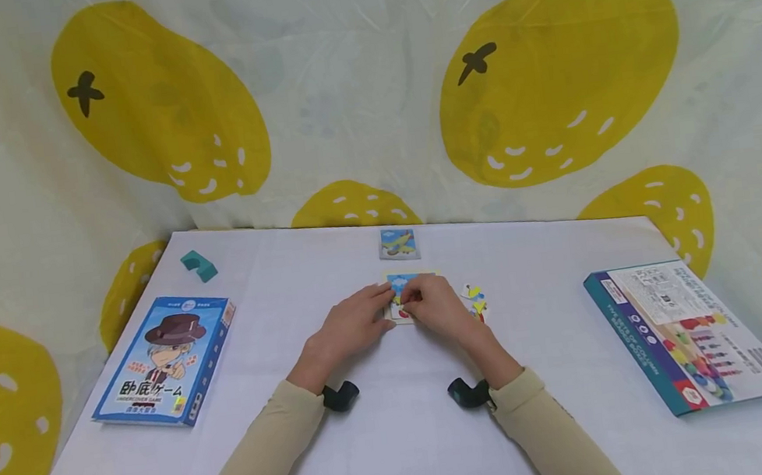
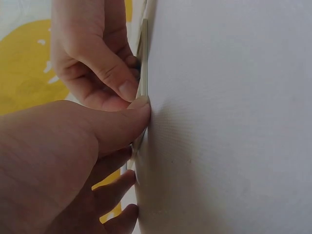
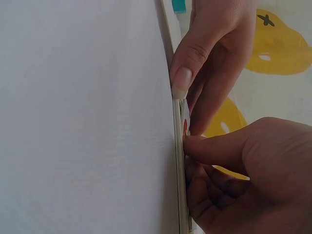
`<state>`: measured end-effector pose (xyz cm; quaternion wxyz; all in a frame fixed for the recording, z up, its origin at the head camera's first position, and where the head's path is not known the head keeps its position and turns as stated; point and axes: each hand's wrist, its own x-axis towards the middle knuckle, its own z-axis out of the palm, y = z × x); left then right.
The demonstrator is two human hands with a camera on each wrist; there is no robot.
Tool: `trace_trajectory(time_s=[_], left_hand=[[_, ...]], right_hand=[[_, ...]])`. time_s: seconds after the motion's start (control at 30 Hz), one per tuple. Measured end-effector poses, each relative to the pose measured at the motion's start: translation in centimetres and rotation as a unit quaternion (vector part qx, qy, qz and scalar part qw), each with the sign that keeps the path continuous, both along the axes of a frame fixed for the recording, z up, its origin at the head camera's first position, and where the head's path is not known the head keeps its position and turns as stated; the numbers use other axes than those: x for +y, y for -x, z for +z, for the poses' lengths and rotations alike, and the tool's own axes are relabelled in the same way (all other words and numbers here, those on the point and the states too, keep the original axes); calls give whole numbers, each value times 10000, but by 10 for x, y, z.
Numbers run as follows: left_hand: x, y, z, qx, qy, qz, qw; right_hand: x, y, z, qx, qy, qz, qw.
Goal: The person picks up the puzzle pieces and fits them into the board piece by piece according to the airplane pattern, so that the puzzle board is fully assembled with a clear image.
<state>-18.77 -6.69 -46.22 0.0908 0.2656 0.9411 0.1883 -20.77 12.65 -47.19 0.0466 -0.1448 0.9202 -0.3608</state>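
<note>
A small jigsaw puzzle board point(image 1: 397, 281) with a blue picture lies flat at mid-table, partly hidden beneath the hands. My left hand point(image 1: 359, 317) rests at its left side, fingers fairly straight. In the left wrist view, the left thumb point(image 2: 139, 114) presses the board's near edge. My right hand point(image 1: 436, 303) is over the board with curled fingers. Between its thumb and fingers it pinches a puzzle piece point(image 3: 185, 126) with a red patch, close over the board. Loose puzzle pieces point(image 1: 476, 299) lie in a small pile just right of that hand.
Behind the board sits a small square picture tile point(image 1: 399, 244) with a yellow airplane. At left are a blue game box point(image 1: 166, 364) and a teal arch-shaped block point(image 1: 198, 265). A larger boxed game point(image 1: 691, 331) lies at right. A fruit-patterned curtain point(image 1: 351, 100) hangs behind the table.
</note>
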Motion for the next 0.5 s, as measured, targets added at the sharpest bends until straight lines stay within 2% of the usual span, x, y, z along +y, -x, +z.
trace_trajectory(time_s=[0.23,0.5], left_hand=[[0,0,-1,86,-33,-118,9999],[4,-2,1,331,296,-210,9988]], right_hand=[[-3,-1,-2,16,10,-261,9997],[0,-5,3,-11,-52,-353,9994]])
